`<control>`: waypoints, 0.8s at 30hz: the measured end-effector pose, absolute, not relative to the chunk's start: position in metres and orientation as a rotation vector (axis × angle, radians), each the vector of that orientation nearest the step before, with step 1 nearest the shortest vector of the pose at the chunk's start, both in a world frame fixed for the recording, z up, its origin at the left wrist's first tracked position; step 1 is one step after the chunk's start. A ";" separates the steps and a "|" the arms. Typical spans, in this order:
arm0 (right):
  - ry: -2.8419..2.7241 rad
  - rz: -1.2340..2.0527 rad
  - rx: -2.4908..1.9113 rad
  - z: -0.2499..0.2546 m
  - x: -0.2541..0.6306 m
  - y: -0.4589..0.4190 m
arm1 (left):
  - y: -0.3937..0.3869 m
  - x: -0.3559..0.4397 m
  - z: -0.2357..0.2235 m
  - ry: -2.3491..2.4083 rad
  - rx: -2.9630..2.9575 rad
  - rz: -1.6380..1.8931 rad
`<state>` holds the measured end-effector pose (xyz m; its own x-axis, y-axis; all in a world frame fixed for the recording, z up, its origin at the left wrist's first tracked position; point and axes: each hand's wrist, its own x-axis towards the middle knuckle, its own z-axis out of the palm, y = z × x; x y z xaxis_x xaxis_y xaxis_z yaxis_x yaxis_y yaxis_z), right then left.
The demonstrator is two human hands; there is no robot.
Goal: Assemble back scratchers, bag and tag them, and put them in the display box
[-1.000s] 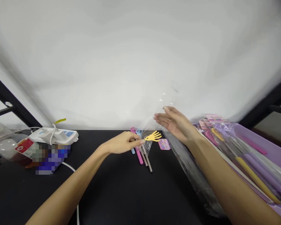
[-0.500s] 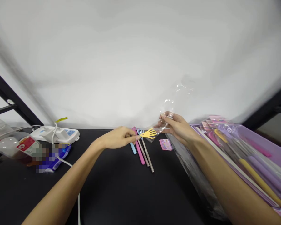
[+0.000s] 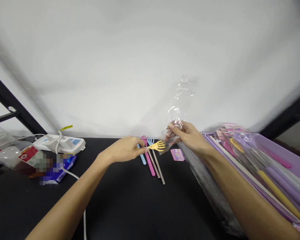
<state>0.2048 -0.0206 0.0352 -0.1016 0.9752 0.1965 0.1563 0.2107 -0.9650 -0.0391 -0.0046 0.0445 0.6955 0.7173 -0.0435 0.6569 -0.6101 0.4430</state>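
Note:
My left hand point(image 3: 126, 149) is closed in a pinch on a yellow back scratcher point(image 3: 158, 146), just behind its claw-shaped head. The claw points right, and its tips are at the mouth of a clear plastic bag point(image 3: 181, 96). Thumb and fingers of my right hand point(image 3: 187, 135) grip that bag, which stands up thin and crinkled against the wall. Below the hands, back scratcher parts lie on the black table: a pink one point(image 3: 150, 165), a blue handle point(image 3: 143, 159) and metal rods point(image 3: 158, 166) with a blue claw point(image 3: 150, 141). A pink card point(image 3: 177, 154) lies beside them.
On the right stands a purple bin point(image 3: 277, 150) holding several bagged back scratchers point(image 3: 255, 156), with clear plastic sheeting point(image 3: 202, 180) along its side. At left are a white power strip point(image 3: 75, 144), its cable, a blue packet point(image 3: 65, 166) and a plastic container point(image 3: 10, 155).
The yellow claw has shifted slightly left and down with my left hand. My right hand has moved a little left, and the plastic bag now stands more upright and fuller in view.

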 end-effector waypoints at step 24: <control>-1.407 1.082 -1.276 0.027 0.205 -0.017 | -0.008 -0.029 0.037 1.195 2.366 0.541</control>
